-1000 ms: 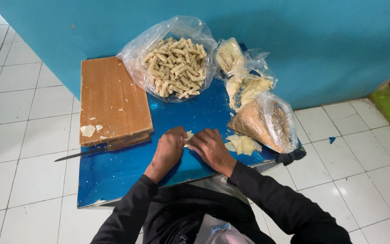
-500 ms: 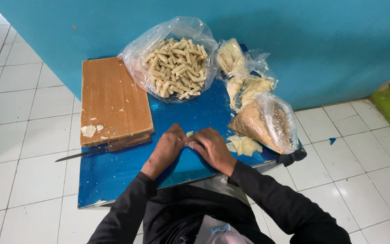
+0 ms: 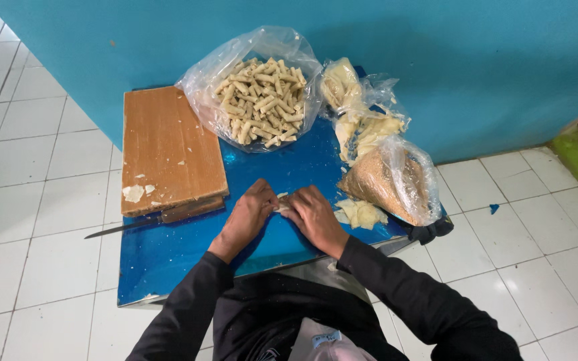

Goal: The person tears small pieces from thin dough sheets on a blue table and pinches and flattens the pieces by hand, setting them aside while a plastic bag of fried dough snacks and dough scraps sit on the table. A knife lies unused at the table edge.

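My left hand point(image 3: 247, 215) and my right hand point(image 3: 314, 215) meet on the blue table top point(image 3: 168, 257), fingers curled around a small pale piece of dough point(image 3: 281, 208) that is mostly hidden between them. Loose pale wrapper sheets point(image 3: 358, 213) lie just right of my right hand. An open clear bag of several rolled beige sticks point(image 3: 262, 99) sits at the back of the table, well beyond my hands.
A wooden cutting board point(image 3: 168, 150) with dough scraps lies at the left, a knife point(image 3: 148, 222) along its near edge. A bag of crumbs point(image 3: 389, 182) and a bag of pale sheets point(image 3: 356, 113) stand at the right. Teal wall behind, white floor tiles around.
My hands have stayed together on the same spot; only the fingers have shifted slightly around the piece.
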`<state>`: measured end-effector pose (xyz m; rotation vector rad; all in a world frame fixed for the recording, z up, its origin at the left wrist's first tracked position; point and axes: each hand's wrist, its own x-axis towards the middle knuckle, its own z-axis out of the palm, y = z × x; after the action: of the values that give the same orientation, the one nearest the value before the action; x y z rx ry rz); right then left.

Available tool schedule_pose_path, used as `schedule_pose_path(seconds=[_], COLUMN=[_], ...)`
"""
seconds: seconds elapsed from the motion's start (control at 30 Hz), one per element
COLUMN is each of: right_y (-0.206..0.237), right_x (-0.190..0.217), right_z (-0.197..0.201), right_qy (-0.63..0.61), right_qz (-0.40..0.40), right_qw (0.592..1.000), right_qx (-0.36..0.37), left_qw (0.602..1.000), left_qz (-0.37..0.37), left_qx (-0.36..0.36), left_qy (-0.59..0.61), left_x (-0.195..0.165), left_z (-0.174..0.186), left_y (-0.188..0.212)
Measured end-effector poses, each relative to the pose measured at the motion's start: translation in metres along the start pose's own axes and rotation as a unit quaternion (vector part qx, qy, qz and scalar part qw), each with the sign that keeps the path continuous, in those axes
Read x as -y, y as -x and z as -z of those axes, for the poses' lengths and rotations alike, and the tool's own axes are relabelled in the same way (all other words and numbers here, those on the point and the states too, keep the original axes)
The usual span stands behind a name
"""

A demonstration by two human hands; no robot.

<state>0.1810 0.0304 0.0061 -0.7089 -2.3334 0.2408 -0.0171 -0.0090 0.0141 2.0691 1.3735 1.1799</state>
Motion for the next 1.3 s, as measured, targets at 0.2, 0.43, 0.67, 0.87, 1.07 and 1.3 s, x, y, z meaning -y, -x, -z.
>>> schedule_pose_path(seconds=[0.2, 0.43, 0.67, 0.87, 1.07, 1.3], right_y=[0.003, 0.000, 0.002, -0.001, -0.004, -0.002], right_x=[0.000, -0.007, -0.004, -0.008, -0.012, -0.009], right_z=[-0.001, -0.002, 0.011, 0.007, 0.005, 0.006], right_qy=[0.028, 0.018, -0.032, 0.009, -0.019, 0.001], right_qz=[0.022, -0.023, -0.030, -0.024, -0.055, -0.023], right_qw=[0.999, 0.999, 0.999, 1.000, 0.998, 1.000], right_qx=[0.005, 0.015, -0.001, 0.017, 0.017, 0.005], left_qw=[0.998, 0.996, 0.993, 0.991, 0.986, 0.981], left_qz=[0.058, -0.003, 0.007, 0.006, -0.018, -0.007], left_qx=[0.013, 0.004, 0.004, -0.013, -0.030, -0.037], left_qy=[0.014, -0.088, -0.115, -0.132, -0.166, -0.190], left_x=[-0.004, -0.013, -0.012, -0.019, -0.020, -0.014], left_z=[0.000, 0.001, 0.000, 0.002, 0.000, -0.001], left_y=[0.001, 0.002, 0.000, 0.001, 0.001, 0.000])
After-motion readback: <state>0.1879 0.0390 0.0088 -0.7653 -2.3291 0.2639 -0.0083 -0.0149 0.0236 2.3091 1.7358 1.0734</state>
